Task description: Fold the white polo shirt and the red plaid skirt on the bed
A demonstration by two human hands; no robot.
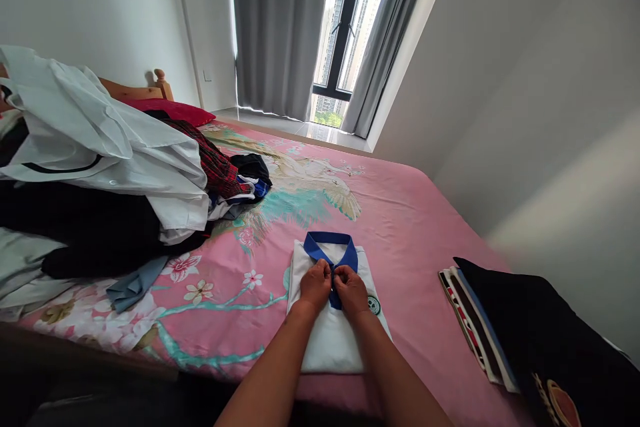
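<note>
A white polo shirt with a blue collar lies folded on the bed, its collar pointing away from me. A round dark badge sits on its right chest side. My left hand pinches the left edge of the blue placket just below the collar. Opposite it, my right hand pinches the right edge, the fingertips of both hands almost meeting. Any button between the fingers is hidden.
A large heap of loose clothes, with a white shirt on top, covers the bed's left side. Folded garments are stacked under a black one at the right. The pink flowered bedsheet reaches toward the window and grey curtains.
</note>
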